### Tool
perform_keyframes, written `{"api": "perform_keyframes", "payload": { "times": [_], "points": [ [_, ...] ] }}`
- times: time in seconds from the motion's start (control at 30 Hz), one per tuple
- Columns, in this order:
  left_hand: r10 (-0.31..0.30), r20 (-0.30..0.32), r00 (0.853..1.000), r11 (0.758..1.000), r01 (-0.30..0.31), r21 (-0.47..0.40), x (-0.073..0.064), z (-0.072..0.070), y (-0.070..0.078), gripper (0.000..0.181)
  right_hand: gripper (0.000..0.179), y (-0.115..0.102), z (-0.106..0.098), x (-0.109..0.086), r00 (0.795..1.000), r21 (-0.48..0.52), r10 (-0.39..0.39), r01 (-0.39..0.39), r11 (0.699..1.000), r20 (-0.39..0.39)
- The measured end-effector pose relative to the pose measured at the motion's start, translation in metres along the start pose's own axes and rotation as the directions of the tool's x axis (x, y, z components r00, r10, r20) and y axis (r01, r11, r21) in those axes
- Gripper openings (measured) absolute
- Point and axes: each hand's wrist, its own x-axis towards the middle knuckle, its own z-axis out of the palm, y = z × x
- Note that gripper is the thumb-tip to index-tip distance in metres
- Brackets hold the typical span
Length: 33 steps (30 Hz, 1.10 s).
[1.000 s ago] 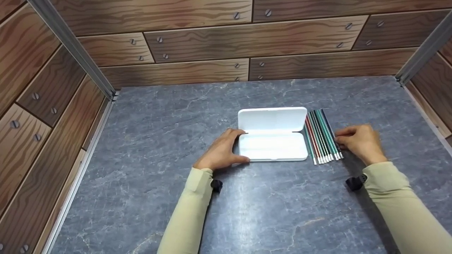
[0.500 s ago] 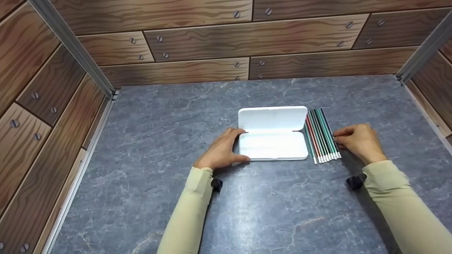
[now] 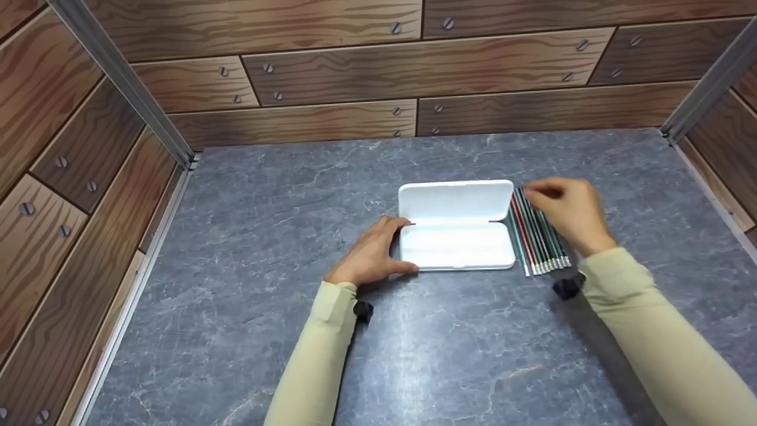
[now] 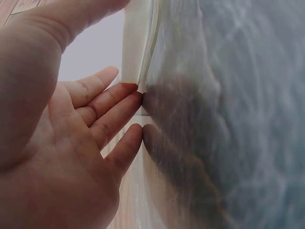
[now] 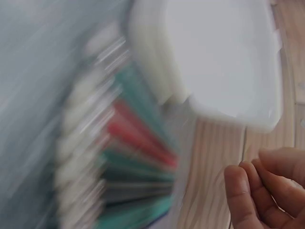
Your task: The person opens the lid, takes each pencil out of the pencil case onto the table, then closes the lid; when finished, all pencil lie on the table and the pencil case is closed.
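Observation:
A white pencil case [image 3: 456, 245] lies with its lid [image 3: 454, 201] raised, and its inside shows bare. My left hand [image 3: 371, 251] holds its left side, thumb at the front corner and a finger near the hinge. In the left wrist view, the other fingertips [image 4: 136, 131] rest low by the case and tabletop. Pencils [image 3: 530, 236] in green, red and black lie side by side to its right, white erasers toward me. My right hand [image 3: 571, 213] is over their far ends, fingers curled and thumb near the fingertips, with nothing visible between them.
The grey marbled tabletop [image 3: 284, 207] extends around the case. Wood-patterned panels [image 3: 331, 71] stand at the back and sides, with metal posts [image 3: 127, 89] in the corners. A black wrist strap piece [image 3: 568, 287] hangs under the right sleeve.
My right hand has left the right side of the pencil row and moved away from me and leftward, over the far ends. The left hand and the case have stayed put.

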Motion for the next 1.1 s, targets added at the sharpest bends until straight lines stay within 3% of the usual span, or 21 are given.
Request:
{"api": "perform_keyframes", "payload": {
  "times": [0.2, 0.5, 0.87, 1.1],
  "points": [
    [0.008, 0.007, 1.0, 1.0, -0.008, -0.005, 0.0, 0.005, 0.002, 0.089, 0.046, -0.026, 0.012, 0.012, 0.998, 0.083, 0.06, -0.059, 0.995, -0.009],
    [0.031, -0.024, 0.999, 0.999, -0.031, 0.029, 0.001, 0.006, 0.006, 0.086, 0.042, -0.026, 0.017, 0.006, 0.996, 0.081, 0.071, -0.066, 0.994, -0.057],
    [-0.002, -0.065, 0.998, 0.998, 0.006, 0.065, -0.002, 0.005, 0.006, 0.085, 0.029, -0.025, 0.017, -0.032, 0.998, 0.125, 0.005, 0.003, 0.992, -0.064],
    [-0.05, -0.036, 0.998, 0.997, 0.052, 0.06, -0.005, -0.001, 0.011, 0.088, 0.012, -0.01, 0.021, -0.052, 0.996, 0.138, -0.085, 0.082, 0.987, 0.017]
  ]
}}
